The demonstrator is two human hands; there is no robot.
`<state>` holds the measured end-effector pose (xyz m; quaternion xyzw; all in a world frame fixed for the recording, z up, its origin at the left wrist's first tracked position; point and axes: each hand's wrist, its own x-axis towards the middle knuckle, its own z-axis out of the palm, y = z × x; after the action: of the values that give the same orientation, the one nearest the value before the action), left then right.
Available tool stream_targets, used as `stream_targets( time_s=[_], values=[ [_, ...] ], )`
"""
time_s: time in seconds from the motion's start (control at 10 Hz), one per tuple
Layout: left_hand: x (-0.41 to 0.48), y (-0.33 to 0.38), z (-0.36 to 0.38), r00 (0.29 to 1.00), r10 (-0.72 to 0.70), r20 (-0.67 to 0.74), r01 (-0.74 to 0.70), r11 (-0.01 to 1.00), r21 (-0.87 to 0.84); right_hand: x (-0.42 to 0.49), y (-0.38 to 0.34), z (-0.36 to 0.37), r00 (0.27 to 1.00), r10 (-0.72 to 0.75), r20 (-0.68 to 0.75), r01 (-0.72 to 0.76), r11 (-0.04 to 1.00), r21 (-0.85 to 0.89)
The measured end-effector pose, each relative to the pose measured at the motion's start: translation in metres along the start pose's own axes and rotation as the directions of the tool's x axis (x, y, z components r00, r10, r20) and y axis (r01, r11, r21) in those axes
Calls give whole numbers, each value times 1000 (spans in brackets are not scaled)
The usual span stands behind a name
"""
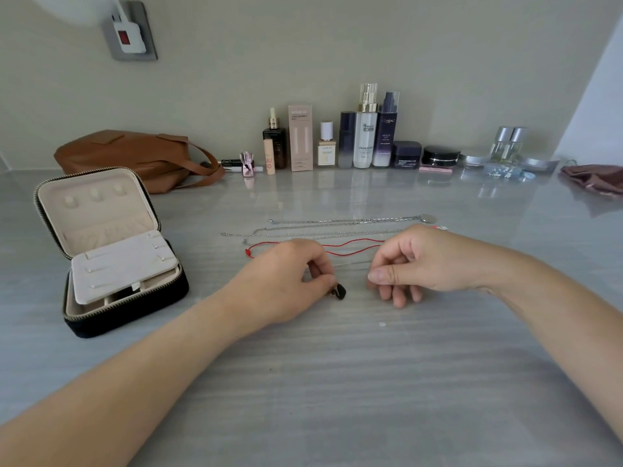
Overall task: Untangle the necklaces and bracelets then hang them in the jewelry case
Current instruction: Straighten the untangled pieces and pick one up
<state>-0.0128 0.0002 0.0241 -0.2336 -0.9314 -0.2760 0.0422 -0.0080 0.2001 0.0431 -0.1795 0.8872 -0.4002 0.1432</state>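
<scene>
Glossy grey tabletop [337, 365] against a plain beige wall, with a row of skincare bottles [364, 139] lined up along the back and a brown bag [135, 156] lying at the back left. On the left sits the jewelry case [111, 210], open, lid tipped up, pale lining, with a padded flap lying over the bottom tray.

Mid-table, two silver chains [337, 221] are laid out straight, side by side, and the far one has a round disc [427, 218] at its right end. Just in front of them is a red cord [354, 246], partly hidden by the hands.

The left grip [286, 281] is pinched on one end of a thin chain [350, 264], with a small dark pendant [340, 292] poking out at the fingertips. The right grip [418, 261] pinches the other end between thumb and forefinger. The chain runs nearly straight between them; can't tell if it's touching the surface.
</scene>
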Motion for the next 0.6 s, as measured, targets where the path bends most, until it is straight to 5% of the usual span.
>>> stream_targets(
  time_s=[0.3, 0.6],
  values=[
    [2, 3, 1, 994, -24, -109, -2, 973, -232, 8, -2, 14, 985, -74, -157, 78, 997, 20],
    [3, 1, 2, 995, -40, -87, 17, 967, -253, 13, -1, 18, 973, -79, -219, 81, 997, 0]
  ],
)
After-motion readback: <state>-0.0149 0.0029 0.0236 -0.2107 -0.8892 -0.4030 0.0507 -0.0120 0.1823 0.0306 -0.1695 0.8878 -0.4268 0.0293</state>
